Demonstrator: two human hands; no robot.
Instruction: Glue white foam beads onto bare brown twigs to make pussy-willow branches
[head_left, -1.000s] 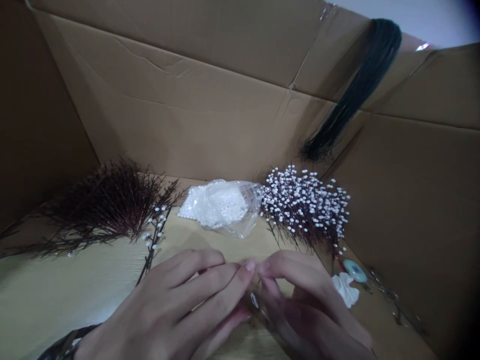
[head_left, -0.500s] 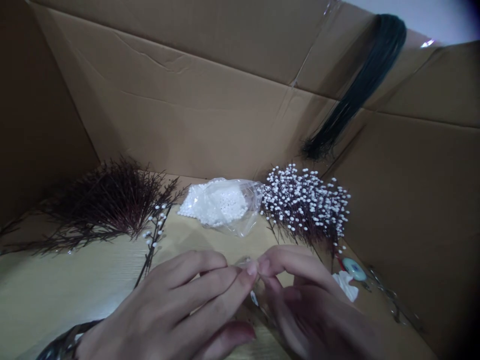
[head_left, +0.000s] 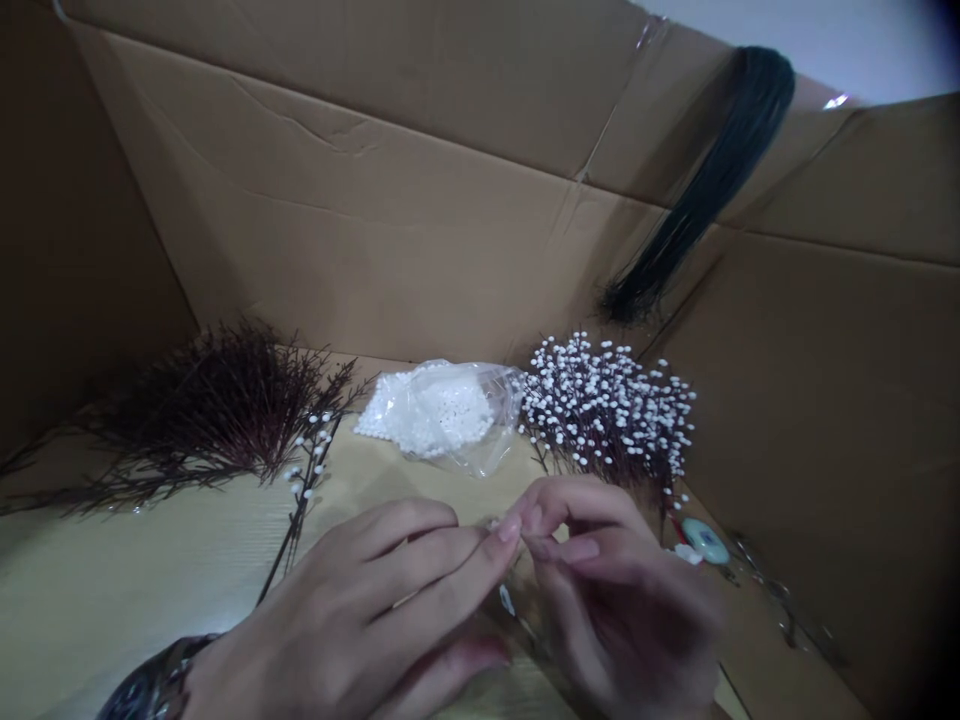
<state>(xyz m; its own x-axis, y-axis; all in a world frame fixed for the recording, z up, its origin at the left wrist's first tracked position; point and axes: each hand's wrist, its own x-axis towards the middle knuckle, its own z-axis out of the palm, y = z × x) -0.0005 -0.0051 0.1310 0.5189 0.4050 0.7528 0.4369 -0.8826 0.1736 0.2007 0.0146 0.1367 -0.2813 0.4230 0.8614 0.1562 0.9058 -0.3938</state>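
Observation:
At the lower middle my left hand (head_left: 360, 620) and my right hand (head_left: 622, 580) meet fingertip to fingertip. Each is closed in a pinch, and whatever lies between the fingertips is too small and hidden to name. A small pale piece (head_left: 507, 600) shows just below the pinch, between the hands. Past the fingers lies a clear plastic bag of small white beads (head_left: 442, 405). Left of it, a dark stem with white berries (head_left: 313, 450) rests against bare dark twigs (head_left: 217, 410). On the right stands a bunch of white-tipped twigs (head_left: 607, 400).
Cardboard walls (head_left: 390, 220) enclose the table (head_left: 172, 560) at the back and sides. A dark green bundle of thin strands (head_left: 712, 190) hangs over the back right. A pale green oval object (head_left: 705, 541) and metal scissors-like tools (head_left: 780, 595) lie at the right.
My right hand has turned and shifted slightly upward, its fingers re-set at the pinch, and it now covers more of a white scrap on the right. My left hand stays nearly still.

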